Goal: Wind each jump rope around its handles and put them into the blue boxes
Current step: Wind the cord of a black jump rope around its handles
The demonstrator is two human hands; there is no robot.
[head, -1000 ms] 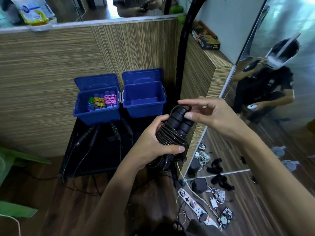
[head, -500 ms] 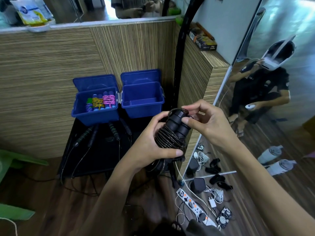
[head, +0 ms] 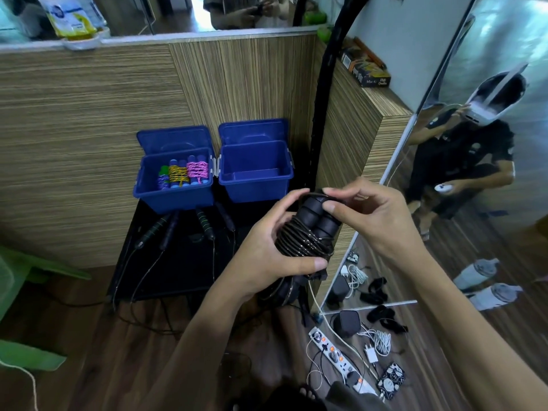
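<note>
The left hand (head: 267, 250) grips a black jump rope (head: 308, 232) wound round its handles, held in front of the empty right blue box (head: 255, 173); its palm hides the bundle's near side. The right hand (head: 367, 215) pinches a rope loop at the handle tops, though the rope's end is hard to make out.

Single head-worn wide-angle view, looking forward and down, close on both hands, farther off two open blue plastic boxes (head: 178, 185) against striped wood-grain panel wall (head: 89, 129).

Black table (head: 184, 271) w/ two blue boxes (head: 255, 185) & loose jump ropes (head: 166, 229).
</note>
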